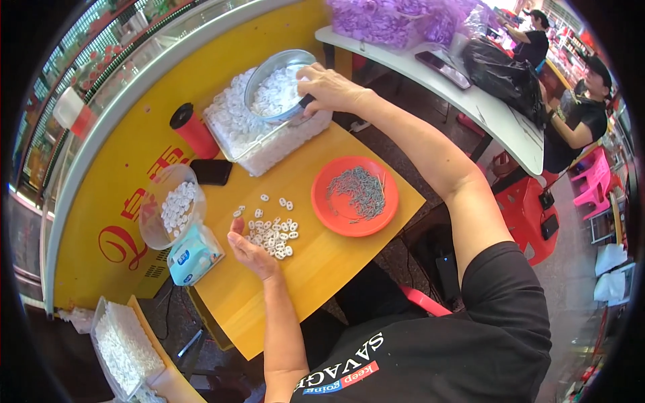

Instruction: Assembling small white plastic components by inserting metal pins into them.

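My right hand point(332, 88) is stretched out to the far side of the table, closed at the edge of a round metal bowl point(252, 94). The bowl is tilted and contains small white plastic pieces point(277, 94); a short dark part shows beside my fingers. It rests over a clear tub point(269, 161) heaped with similar white pieces. Beside a loose pile of white two-holed pieces point(272, 235), my left hand point(252, 255) is cupped on edge, fingers extended, apparently holding nothing. A red plate point(322, 213) of small grey screw-like pieces point(359, 191) sits to the right.
Left on the wooden table point(242, 329) are a clear bowl point(151, 221) of white pieces, a tissue pack point(191, 255), a dark phone point(211, 172) and a red tumbler point(195, 131). A yellow panel borders the far side. People sit by a white table point(517, 138) at right.
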The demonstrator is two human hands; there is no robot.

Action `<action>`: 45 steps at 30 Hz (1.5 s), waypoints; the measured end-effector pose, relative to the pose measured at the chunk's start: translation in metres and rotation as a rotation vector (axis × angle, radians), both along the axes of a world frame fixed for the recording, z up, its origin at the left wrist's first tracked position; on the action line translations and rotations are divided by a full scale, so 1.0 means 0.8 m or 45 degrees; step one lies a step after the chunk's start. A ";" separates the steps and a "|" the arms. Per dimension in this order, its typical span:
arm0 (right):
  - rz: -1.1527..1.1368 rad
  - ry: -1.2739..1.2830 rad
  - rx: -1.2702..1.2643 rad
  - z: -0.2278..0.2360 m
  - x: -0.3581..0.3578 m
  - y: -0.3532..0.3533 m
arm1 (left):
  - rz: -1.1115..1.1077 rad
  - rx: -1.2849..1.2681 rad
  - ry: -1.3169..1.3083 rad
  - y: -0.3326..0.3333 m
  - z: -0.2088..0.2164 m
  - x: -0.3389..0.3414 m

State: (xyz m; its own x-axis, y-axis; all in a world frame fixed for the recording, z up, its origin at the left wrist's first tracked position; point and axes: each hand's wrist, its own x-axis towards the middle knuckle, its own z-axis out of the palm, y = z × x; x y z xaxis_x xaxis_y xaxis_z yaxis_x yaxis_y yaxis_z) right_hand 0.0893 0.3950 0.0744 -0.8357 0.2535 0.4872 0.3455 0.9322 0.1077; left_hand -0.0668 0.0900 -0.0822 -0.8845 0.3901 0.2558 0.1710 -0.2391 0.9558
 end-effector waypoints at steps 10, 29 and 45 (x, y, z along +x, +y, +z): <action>0.090 -0.127 -0.010 0.010 0.003 0.027 | 0.025 0.007 0.019 0.004 -0.003 -0.003; 0.093 0.541 -0.120 0.113 0.137 -0.104 | -0.005 -0.040 0.076 0.001 -0.019 -0.010; -0.845 0.307 0.108 0.102 0.441 -0.197 | -0.056 -0.040 0.044 0.002 -0.025 -0.016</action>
State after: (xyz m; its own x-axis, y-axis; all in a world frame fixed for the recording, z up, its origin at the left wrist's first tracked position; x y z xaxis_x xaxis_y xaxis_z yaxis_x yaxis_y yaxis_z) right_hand 0.4418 0.2370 0.1563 -0.3845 0.6246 0.6797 0.8607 0.5088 0.0194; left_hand -0.0795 0.0915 -0.1022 -0.8570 0.4370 0.2731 0.1940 -0.2174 0.9566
